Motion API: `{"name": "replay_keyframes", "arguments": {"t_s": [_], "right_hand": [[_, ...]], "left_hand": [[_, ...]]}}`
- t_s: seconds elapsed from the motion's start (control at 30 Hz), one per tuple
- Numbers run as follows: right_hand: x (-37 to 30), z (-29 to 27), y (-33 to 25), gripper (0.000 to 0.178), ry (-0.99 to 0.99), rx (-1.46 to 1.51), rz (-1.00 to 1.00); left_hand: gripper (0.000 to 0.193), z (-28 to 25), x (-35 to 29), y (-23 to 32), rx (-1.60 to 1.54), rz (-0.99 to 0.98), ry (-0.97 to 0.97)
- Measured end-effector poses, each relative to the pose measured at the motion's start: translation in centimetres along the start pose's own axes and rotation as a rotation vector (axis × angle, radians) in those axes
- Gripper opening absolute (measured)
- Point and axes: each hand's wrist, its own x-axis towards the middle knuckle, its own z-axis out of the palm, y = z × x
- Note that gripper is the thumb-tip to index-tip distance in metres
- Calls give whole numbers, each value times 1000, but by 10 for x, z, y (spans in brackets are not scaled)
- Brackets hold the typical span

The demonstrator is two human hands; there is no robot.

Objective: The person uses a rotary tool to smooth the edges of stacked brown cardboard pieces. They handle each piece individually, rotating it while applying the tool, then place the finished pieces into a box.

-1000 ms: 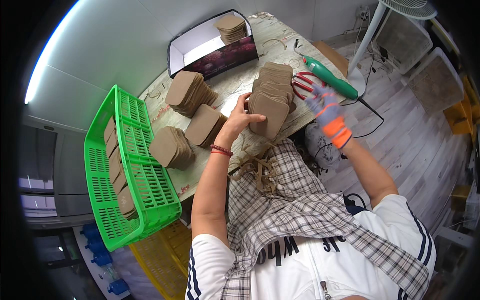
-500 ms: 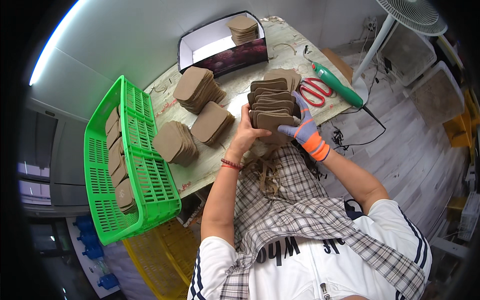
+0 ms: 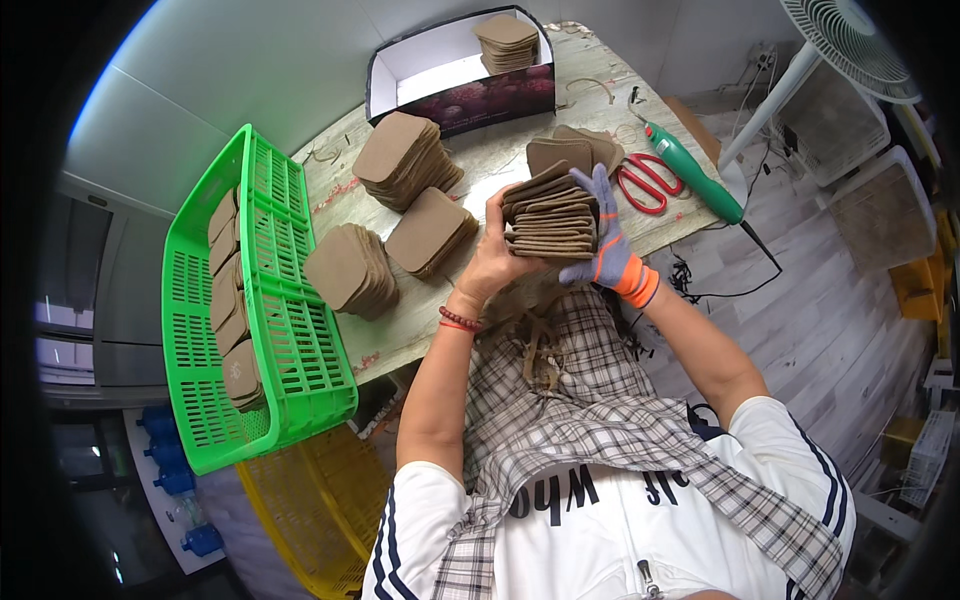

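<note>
Far to my left the green crate (image 3: 300, 330) leans against the table (image 3: 500, 160), with brown leather pieces (image 3: 232, 300) standing in a row along its far side; it looks only partly filled. Next on the table lie three loose piles (image 3: 345, 268) of the same pieces, not yet gathered, so I judge much of the sorting is left.

My left hand (image 3: 492, 262), bare, is curled around the left edge of the stack (image 3: 553, 215) I hold above the table's near edge. My right hand (image 3: 600, 245), gloved, grips the right edge, fingers spread up its side. The stack lies flat, faces up, its long axis running left to right between my hands; its layers are fanned unevenly.

Behind it sits another small pile (image 3: 575, 152), then red scissors (image 3: 648, 183) and a green tool (image 3: 692, 172) to the right.
</note>
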Motion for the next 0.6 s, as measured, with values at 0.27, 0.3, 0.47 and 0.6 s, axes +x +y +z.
{"name": "replay_keyframes", "arguments": {"t_s": [0.27, 0.3, 0.47, 0.6], "right_hand": [[12, 9, 0, 143, 6, -65, 32], [15, 10, -1, 143, 23, -83, 40], [11, 17, -11, 142, 45, -34, 16], [0, 13, 2, 137, 1, -248, -59]], "left_hand": [[105, 2, -1, 1, -20, 34, -5], [104, 1, -1, 1, 11, 64, -7], [115, -2, -10, -4, 42, 55, 20], [117, -2, -6, -2, 18, 21, 9]]}}
